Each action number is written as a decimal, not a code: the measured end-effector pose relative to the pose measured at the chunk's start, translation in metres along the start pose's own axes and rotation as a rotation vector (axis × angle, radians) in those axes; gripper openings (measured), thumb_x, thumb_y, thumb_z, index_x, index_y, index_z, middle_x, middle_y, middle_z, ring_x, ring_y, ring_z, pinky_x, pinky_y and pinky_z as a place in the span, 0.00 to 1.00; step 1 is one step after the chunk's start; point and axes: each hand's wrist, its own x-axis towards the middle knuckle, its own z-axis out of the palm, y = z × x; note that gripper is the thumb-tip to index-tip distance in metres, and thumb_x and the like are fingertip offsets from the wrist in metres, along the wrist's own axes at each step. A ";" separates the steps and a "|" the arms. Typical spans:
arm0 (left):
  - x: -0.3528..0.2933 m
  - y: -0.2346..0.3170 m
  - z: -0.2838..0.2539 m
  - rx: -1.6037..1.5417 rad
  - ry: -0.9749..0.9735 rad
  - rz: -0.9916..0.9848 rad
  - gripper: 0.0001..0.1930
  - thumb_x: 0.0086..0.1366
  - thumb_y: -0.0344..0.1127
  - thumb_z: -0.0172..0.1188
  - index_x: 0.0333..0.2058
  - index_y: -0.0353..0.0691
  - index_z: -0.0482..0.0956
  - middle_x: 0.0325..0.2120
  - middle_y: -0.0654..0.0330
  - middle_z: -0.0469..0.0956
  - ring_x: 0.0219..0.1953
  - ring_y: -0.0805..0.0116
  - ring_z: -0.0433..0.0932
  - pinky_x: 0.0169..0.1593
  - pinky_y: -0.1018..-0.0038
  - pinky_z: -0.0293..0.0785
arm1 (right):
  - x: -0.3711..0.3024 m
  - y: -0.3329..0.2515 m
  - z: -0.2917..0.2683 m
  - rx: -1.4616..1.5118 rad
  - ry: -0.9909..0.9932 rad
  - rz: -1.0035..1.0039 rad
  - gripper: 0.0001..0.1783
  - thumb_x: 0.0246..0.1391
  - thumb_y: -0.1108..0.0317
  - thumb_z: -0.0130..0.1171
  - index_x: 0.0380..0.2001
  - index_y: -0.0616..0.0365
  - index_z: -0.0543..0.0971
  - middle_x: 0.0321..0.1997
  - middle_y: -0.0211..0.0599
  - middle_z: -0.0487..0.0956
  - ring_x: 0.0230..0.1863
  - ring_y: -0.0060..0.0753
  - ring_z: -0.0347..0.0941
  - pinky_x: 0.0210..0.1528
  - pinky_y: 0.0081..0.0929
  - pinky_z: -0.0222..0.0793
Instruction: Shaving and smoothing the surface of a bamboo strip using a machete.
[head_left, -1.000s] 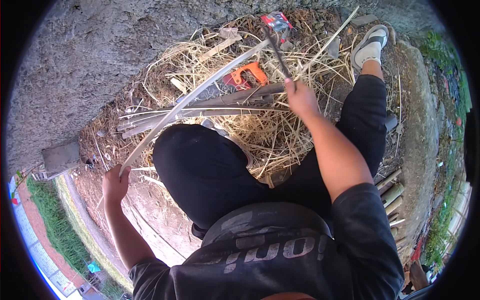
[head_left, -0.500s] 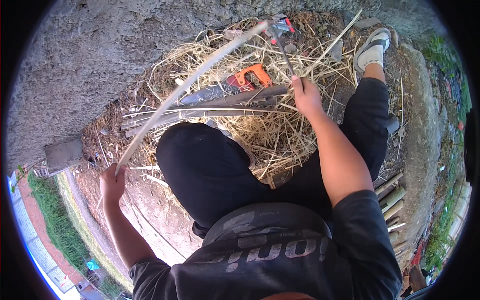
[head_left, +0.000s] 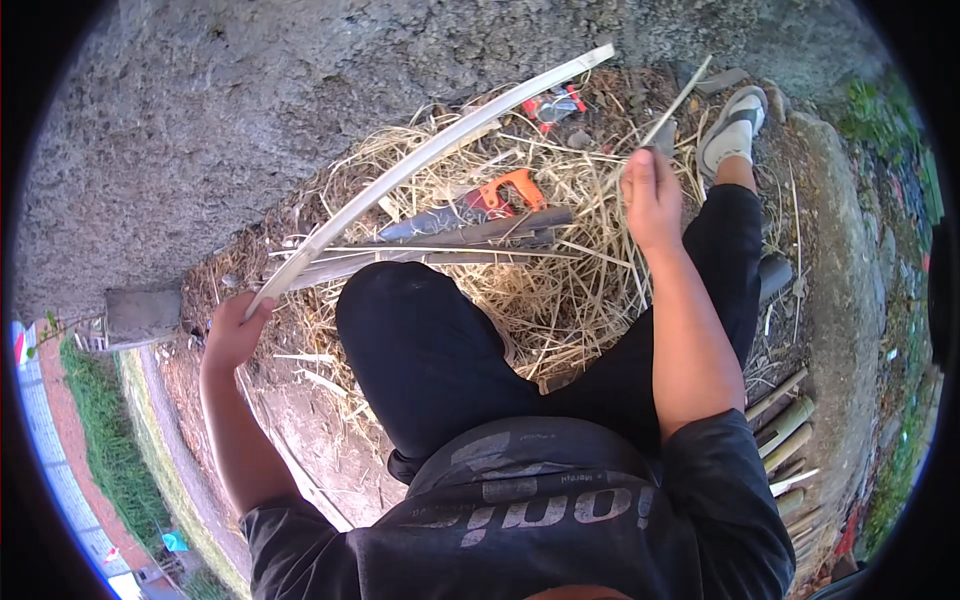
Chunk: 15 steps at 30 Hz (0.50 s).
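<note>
My left hand [head_left: 235, 330] is closed on the near end of a long pale bamboo strip [head_left: 400, 180]. The strip bows up and to the right, its far end in the air before the rough wall. Well apart from that end, my right hand [head_left: 652, 200] is closed in a fist above the shavings. A short dark bit of a thin knife-like tool shows at its thumb; the rest is hidden or seen end-on. Below the strip lies a handsaw [head_left: 470, 208] with an orange handle, next to several split bamboo lengths [head_left: 430, 255].
Pale bamboo shavings [head_left: 560, 300] cover the ground between my legs. A red and clear package [head_left: 553, 105] lies near the wall [head_left: 250, 120]. Several cut bamboo poles [head_left: 785, 430] are stacked at the right, beside a stone kerb [head_left: 845, 250]. My sandalled foot [head_left: 735, 135] rests at the upper right.
The bamboo strip's far end has come away from the tool and swung right. My right hand has moved right and turned, so the tool's long dark part no longer shows.
</note>
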 end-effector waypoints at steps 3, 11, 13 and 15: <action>0.026 0.019 0.015 -0.085 -0.246 -0.104 0.24 0.68 0.54 0.55 0.27 0.37 0.78 0.16 0.65 0.71 0.19 0.72 0.66 0.26 0.67 0.64 | -0.003 0.014 -0.007 -0.361 -0.142 0.150 0.31 0.65 0.40 0.47 0.32 0.63 0.74 0.20 0.37 0.71 0.24 0.32 0.67 0.30 0.35 0.65; 0.071 -0.005 0.069 -0.205 -0.482 -0.228 0.27 0.69 0.59 0.51 0.24 0.39 0.72 0.13 0.67 0.67 0.15 0.76 0.64 0.19 0.76 0.60 | -0.028 0.069 0.024 -0.899 -0.509 0.371 0.33 0.65 0.38 0.41 0.36 0.60 0.76 0.31 0.50 0.80 0.36 0.56 0.78 0.42 0.48 0.72; 0.069 -0.007 0.073 -0.228 -0.507 -0.260 0.27 0.69 0.59 0.52 0.24 0.39 0.73 0.13 0.67 0.67 0.15 0.76 0.64 0.19 0.76 0.60 | -0.030 0.075 0.027 -1.013 -0.592 0.335 0.31 0.66 0.41 0.38 0.41 0.59 0.77 0.37 0.51 0.81 0.40 0.56 0.79 0.47 0.49 0.73; 0.068 -0.020 0.079 -0.171 -0.542 -0.271 0.26 0.69 0.57 0.52 0.24 0.39 0.73 0.13 0.66 0.67 0.15 0.77 0.64 0.18 0.76 0.59 | -0.027 0.097 0.026 -1.009 -0.510 0.469 0.31 0.66 0.41 0.39 0.42 0.59 0.77 0.37 0.52 0.81 0.41 0.56 0.79 0.47 0.49 0.73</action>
